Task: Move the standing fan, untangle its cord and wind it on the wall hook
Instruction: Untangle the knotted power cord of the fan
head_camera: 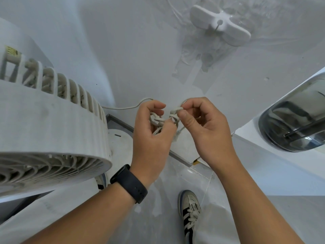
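Cord (159, 120) knotted between both hands' pinching fingers (182, 114), before a white wall (123, 50) bearing its hook (220, 25).

Standing fan (51, 127): head cut off by the left edge, its stand and most of its round base (119, 143) hidden beneath it and behind the left hand (151, 138). Cord (123, 107): its knotted stretch is partly covered by the fingers of the left hand and the right hand (205, 127), so the run of the tangle and the cord's far end cannot be traced. Dark glossy object (295, 118) cut off by the right edge, identity unclear; second shoe (101, 181) mostly hidden under the fan head.
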### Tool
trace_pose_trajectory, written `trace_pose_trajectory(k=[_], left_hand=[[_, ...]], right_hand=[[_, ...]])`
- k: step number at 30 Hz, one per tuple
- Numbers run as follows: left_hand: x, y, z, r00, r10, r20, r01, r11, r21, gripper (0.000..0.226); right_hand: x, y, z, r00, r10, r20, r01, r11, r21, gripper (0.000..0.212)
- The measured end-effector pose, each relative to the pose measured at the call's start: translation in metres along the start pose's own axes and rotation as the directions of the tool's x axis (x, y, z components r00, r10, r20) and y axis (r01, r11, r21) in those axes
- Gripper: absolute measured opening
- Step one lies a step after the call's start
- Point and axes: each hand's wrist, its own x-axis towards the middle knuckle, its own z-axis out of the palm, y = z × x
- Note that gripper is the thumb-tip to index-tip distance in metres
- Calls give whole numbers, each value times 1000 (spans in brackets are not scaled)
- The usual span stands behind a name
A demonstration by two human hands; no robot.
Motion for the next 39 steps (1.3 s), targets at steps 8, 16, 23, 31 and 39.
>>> trace_pose_trajectory(k=[8,16,23,31,39], left_hand=[[1,0,0,998,39,-45,-33,993,117,27],[0,-6,1,995,97,-26,-92,986,136,25],[2,-4,-2,999,-39,-30,42,995,96,20],[8,-4,-4,990,-144,15,142,988,55,10],[4,-9,-1,987,-151,46,150,988,19,17]], right_hand=[[-1,11,4,973,-218,-79,164,887,-432,8],[-2,1,24,974,58,-217,-75,995,-70,12],[4,-5,24,980,51,-190,-56,998,-22,10],[3,-9,24,983,96,-153,-95,995,17,9],[6,-4,27,980,159,-116,-166,985,-53,24]])
